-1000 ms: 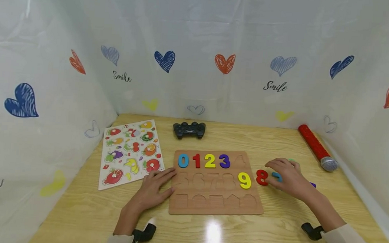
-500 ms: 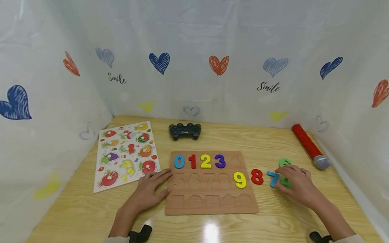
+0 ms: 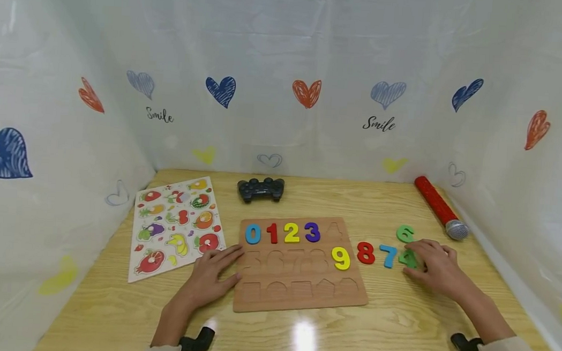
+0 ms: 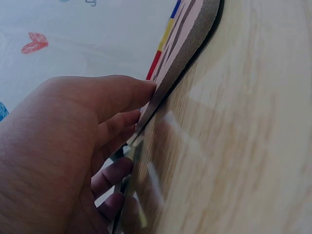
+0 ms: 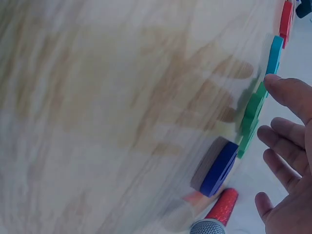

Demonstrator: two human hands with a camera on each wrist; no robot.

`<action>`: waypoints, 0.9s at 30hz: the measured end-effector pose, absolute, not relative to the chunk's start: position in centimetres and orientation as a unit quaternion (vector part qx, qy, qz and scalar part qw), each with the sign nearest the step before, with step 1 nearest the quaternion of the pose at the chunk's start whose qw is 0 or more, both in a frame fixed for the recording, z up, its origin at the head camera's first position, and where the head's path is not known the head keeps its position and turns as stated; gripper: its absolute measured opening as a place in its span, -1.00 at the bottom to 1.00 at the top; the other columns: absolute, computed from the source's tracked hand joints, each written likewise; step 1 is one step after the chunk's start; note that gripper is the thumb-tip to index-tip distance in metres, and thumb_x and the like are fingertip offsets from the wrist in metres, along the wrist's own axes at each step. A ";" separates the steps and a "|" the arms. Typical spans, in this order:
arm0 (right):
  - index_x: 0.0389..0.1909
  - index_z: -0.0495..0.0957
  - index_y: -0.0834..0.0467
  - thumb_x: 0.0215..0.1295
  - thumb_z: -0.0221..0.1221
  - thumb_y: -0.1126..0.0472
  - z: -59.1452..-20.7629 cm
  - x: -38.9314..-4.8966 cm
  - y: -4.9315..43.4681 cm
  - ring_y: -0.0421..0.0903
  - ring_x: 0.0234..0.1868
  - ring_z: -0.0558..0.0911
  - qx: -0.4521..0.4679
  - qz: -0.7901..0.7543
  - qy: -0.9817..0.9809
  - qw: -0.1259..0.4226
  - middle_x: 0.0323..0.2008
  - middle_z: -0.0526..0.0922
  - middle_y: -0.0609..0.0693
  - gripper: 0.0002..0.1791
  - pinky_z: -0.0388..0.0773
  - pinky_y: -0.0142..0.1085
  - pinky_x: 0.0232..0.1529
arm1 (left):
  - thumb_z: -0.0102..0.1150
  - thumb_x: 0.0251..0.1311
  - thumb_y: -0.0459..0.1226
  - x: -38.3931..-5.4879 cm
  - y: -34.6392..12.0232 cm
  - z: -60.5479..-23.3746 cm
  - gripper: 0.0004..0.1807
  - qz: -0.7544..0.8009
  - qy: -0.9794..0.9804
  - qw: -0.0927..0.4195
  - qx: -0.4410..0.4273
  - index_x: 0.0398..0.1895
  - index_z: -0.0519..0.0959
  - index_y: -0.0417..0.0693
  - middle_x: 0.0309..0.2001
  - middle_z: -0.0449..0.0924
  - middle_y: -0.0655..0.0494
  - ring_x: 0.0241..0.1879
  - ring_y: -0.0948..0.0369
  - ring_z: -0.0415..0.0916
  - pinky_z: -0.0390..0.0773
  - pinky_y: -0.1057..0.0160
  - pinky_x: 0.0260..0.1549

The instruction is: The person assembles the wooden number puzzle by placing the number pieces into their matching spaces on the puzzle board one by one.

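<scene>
In the head view, my left hand rests at the left edge of the wooden number board. Its fingertips and thumb touch that edge, with the fingers fairly straight. The board carries a blue 0, red 1, yellow 2, purple 3 and yellow 9. My right hand hovers at the green 4, partly covering it, thumb and fingers spread around it. A red 8, blue 7 and green 6 lie nearby.
A dark blue piece shows below the right hand in the right wrist view. A red microphone lies at the back right, a black game controller behind the board, and a fruit puzzle board at the left.
My right hand has shifted rightward from the blue 7 to the green 4, leaving the 7 and the green 6 uncovered. My left hand stays at the board's edge. The head view has turned slightly.
</scene>
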State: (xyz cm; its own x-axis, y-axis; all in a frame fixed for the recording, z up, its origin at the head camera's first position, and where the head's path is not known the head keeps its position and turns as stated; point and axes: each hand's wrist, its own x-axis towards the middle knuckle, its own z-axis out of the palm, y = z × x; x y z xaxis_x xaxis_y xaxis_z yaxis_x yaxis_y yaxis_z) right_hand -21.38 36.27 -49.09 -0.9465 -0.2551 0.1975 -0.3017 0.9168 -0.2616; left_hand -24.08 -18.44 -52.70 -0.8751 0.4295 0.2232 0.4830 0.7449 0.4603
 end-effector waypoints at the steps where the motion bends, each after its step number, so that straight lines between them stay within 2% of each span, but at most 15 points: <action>1: 0.14 0.56 0.31 0.10 0.47 0.12 -49.2 -21.4 36.4 0.34 0.19 0.35 0.142 0.146 -0.976 0.078 0.09 0.55 0.36 -0.40 0.09 0.32 -0.01 | 0.27 0.27 -0.02 -24.1 -18.5 -52.7 -0.37 -0.260 -0.933 0.052 -0.244 0.40 0.47 0.07 0.43 0.36 0.13 0.18 0.00 0.29 0.23 -0.14 0.00; 11: 0.13 0.55 0.30 0.12 0.45 0.16 -49.7 -21.5 37.2 0.33 0.19 0.34 0.136 0.157 -0.975 0.073 0.10 0.54 0.37 -0.43 0.06 0.34 0.00 | 0.29 0.25 -0.07 -24.0 -18.5 -52.6 -0.36 -0.270 -0.930 0.055 -0.244 0.41 0.46 0.06 0.43 0.36 0.11 0.15 0.03 0.29 0.22 -0.09 -0.05; 20: 0.05 0.61 0.27 0.04 0.51 0.09 -50.1 -21.5 37.6 0.30 0.14 0.37 0.146 0.166 -0.971 0.093 0.04 0.57 0.33 -0.42 0.07 0.31 -0.04 | 0.27 0.27 -0.06 -23.9 -18.4 -52.6 -0.36 -0.273 -0.931 0.044 -0.240 0.42 0.45 0.07 0.44 0.34 0.12 0.16 0.04 0.28 0.21 -0.10 -0.03; 27: 0.02 0.62 0.27 0.01 0.53 0.12 -49.4 -21.7 37.1 0.28 0.11 0.39 0.153 0.165 -0.968 0.108 0.00 0.60 0.29 -0.44 0.08 0.29 -0.06 | 0.26 0.28 -0.06 -24.0 -18.4 -52.6 -0.35 -0.270 -0.933 0.041 -0.237 0.44 0.42 0.08 0.45 0.32 0.15 0.14 0.06 0.27 0.21 -0.09 -0.03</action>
